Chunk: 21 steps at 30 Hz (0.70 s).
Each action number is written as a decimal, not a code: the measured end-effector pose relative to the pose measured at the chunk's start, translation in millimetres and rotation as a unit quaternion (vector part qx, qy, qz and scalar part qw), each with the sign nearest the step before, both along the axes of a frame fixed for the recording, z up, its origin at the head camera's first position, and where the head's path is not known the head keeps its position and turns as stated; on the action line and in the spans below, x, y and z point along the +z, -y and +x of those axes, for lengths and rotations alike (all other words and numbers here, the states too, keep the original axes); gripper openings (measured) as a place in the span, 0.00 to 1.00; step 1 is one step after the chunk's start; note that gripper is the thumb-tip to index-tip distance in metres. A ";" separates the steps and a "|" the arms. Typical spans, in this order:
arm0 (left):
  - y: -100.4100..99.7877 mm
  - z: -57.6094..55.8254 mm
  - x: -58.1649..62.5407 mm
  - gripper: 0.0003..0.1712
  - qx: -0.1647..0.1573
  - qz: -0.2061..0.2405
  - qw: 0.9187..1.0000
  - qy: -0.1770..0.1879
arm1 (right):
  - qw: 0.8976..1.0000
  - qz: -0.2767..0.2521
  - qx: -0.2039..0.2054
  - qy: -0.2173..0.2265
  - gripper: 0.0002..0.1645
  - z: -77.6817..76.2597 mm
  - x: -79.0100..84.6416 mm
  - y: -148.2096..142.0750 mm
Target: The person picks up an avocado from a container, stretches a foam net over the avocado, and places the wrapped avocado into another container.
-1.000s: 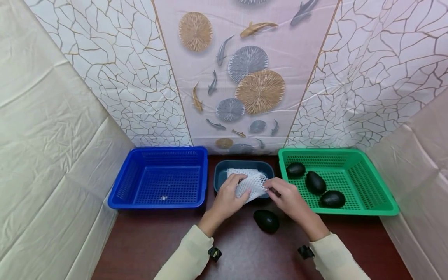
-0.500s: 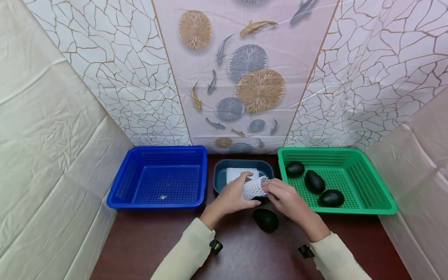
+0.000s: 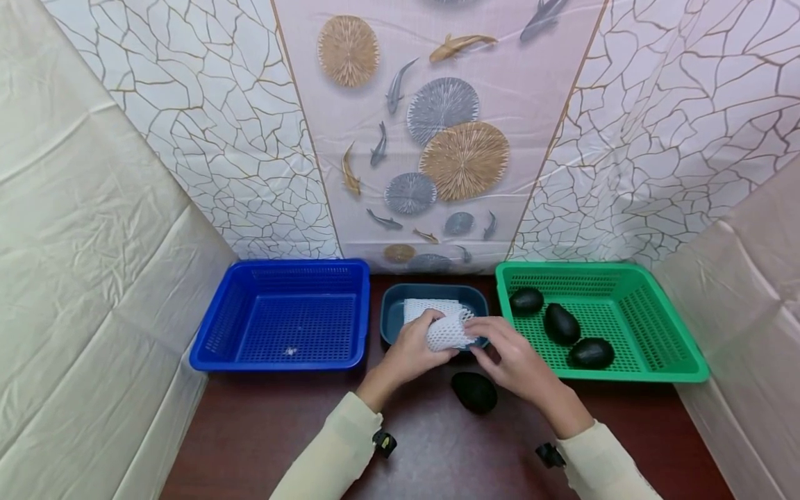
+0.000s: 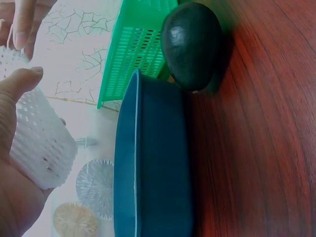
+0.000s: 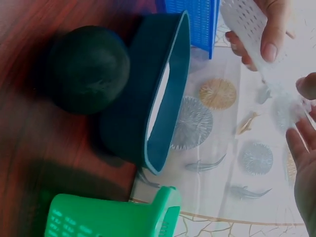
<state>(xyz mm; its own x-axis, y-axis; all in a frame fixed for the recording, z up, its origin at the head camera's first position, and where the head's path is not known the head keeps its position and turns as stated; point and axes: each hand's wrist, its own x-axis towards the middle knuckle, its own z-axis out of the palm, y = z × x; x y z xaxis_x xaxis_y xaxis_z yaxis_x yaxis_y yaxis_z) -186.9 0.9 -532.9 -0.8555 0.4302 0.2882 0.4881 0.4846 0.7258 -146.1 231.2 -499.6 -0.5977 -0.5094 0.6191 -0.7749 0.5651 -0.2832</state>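
Note:
A white foam net sleeve (image 3: 448,332) is held in my left hand (image 3: 409,353), above the front of the small dark teal basin (image 3: 392,321). In the left wrist view the thumb lies over the sleeve (image 4: 42,140) and the palm is behind it. My right hand (image 3: 515,357) is at the sleeve's right end, fingertips on its open edge and thumb spread lower. The right wrist view shows the right hand's fingers (image 5: 297,143) around that frayed edge. More white foam net (image 3: 425,307) lies in the basin. A dark avocado (image 3: 473,392) rests on the table just in front.
A blue basket (image 3: 281,357) with a small whitish bit on its floor stands to the left. On the right, a green basket (image 3: 662,371) holds three dark avocados (image 3: 562,324). A patterned cloth (image 3: 400,139) hangs behind, and the table (image 3: 437,458) is reddish-brown wood.
The sleeve has gone from lying flat and loose to a rounder, tube-like shape in the left hand. The right thumb has moved away from the fingers at its edge. Avocados and baskets stay put.

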 end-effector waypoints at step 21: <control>23.6 -3.1 -4.1 0.34 0.028 -0.096 0.976 -0.196 | 0.987 -0.045 -0.088 0.127 0.48 20.4 -67.2 -16.4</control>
<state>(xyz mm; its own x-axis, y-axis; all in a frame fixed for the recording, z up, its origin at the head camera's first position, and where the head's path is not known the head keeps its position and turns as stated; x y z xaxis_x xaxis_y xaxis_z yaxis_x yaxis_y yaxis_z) -190.0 -22.6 -537.0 -0.7196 0.4643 0.5164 0.6790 0.6265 0.3828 -125.6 247.6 -566.8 -0.8132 -0.3337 0.4767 -0.5653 0.6476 -0.5109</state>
